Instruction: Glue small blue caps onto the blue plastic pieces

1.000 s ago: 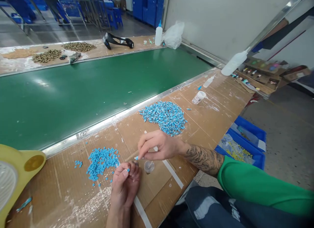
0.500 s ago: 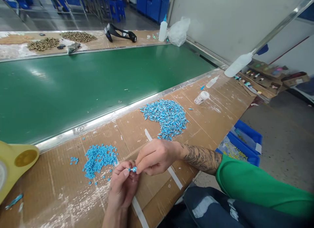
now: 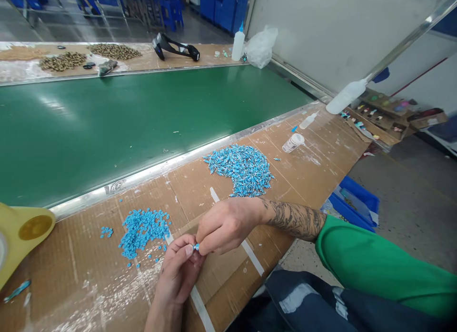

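My left hand (image 3: 181, 265) pinches a small blue ring, mostly hidden by thumb and fingertip. My right hand (image 3: 223, 226) comes in from the right and pinches a small blue-and-white piece (image 3: 196, 246). The two parts meet between my fingertips; whether one sits inside the other I cannot tell. Left of my hands lies a loose heap of blue rings (image 3: 144, 231). Beyond my right hand is a larger pile of slim blue pieces with pale tips (image 3: 243, 169).
A green conveyor belt (image 3: 143, 113) runs behind the cardboard-covered table. A white cup (image 3: 293, 143) and squeeze bottles (image 3: 345, 97) stand or lie to the right. At the left edge is a yellow object (image 3: 26, 234). Blue bins (image 3: 353, 198) sit lower right.
My hands have come closer together, and the blue-and-white piece now meets the ring at my left fingertips. Less of both parts shows. The view has shifted slightly.
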`<state>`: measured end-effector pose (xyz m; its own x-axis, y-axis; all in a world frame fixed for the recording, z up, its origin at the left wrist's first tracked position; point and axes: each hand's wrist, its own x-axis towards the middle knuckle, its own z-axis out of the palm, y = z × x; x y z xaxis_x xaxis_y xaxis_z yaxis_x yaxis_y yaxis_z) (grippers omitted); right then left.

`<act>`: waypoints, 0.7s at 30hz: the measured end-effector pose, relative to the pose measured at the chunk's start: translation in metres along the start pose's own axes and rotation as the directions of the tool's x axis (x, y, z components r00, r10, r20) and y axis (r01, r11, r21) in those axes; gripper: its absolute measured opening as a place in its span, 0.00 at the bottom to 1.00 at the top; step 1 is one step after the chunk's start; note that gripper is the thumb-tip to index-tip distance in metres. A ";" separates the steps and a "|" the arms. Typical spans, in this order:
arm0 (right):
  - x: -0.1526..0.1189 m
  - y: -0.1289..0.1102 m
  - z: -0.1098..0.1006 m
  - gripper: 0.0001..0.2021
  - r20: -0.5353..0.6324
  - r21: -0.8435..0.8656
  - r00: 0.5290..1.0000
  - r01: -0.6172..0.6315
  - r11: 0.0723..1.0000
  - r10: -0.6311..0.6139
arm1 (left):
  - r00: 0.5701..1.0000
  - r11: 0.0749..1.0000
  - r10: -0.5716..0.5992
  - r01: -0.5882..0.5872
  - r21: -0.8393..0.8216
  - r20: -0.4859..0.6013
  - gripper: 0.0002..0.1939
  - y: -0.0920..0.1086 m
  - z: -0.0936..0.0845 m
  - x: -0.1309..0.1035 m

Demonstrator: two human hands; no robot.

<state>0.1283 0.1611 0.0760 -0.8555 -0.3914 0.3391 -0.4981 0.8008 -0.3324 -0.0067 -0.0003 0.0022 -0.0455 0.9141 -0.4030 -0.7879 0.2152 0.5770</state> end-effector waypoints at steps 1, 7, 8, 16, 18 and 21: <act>0.001 0.000 -0.002 0.12 0.022 -0.023 1.000 0.018 1.000 -0.017 | 1.000 1.000 -0.014 0.014 0.007 -0.001 0.12 0.000 -0.001 0.000; 0.003 0.002 -0.008 0.13 0.122 -0.110 0.992 0.050 0.993 -0.036 | 0.996 0.995 -0.086 0.086 0.059 -0.009 0.12 0.002 -0.005 -0.002; 0.003 0.003 -0.008 0.12 0.133 -0.116 0.990 0.057 0.992 -0.041 | 0.995 0.994 -0.096 0.096 0.056 -0.010 0.12 0.003 -0.004 -0.003; -0.004 0.010 0.002 0.10 0.042 -0.126 0.995 0.095 0.987 -0.090 | 0.987 0.988 -0.157 0.157 -0.003 -0.018 0.13 0.003 0.000 -0.003; -0.005 0.012 0.005 0.10 0.020 -0.126 0.996 0.086 0.988 -0.085 | 0.988 0.988 -0.153 0.153 -0.005 -0.032 0.13 0.003 0.000 -0.003; -0.006 0.013 0.008 0.10 -0.016 -0.100 0.999 0.046 0.994 -0.048 | 0.992 0.993 -0.116 0.116 -0.018 -0.042 0.12 0.003 0.001 -0.001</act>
<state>0.1258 0.1706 0.0622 -0.8285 -0.4220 0.3682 -0.5203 0.8232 -0.2273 -0.0089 -0.0004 0.0050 0.0206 0.8674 -0.4971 -0.7988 0.3133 0.5137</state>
